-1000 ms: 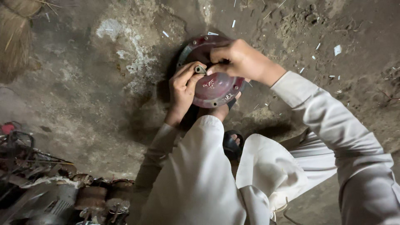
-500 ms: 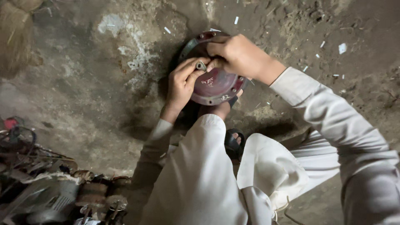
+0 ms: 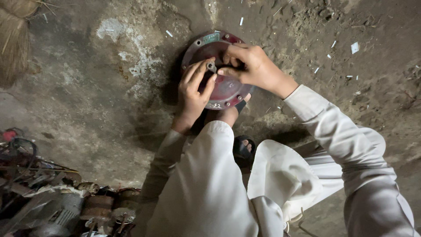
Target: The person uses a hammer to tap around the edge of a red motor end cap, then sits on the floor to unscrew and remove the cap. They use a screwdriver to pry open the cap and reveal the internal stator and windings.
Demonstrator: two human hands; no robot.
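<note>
A round dark-red metal cover [image 3: 219,70] lies flat on the dirt floor [image 3: 109,109], propped against the person's sandalled foot [image 3: 242,147]. Both hands meet over its middle. The left hand [image 3: 193,94] rests on the cover with its fingers stretched up, and its fingertips touch a small grey metal piece [image 3: 211,66] (a bolt or short shaft end, too small to tell which) standing at the centre. The right hand [image 3: 252,66] comes in from the other side, thumb and forefinger pinched close beside that same piece.

As to progress, the work looks to be in the middle: the small piece is seated at the centre of the cover but both hands are on it, so it seems not yet tightened or freed. The bolt holes around the rim appear empty, and the cover is joined to nothing else.

At lower left lies a heap of motor parts [image 3: 48,206] and wires, well apart from the hands.
</note>
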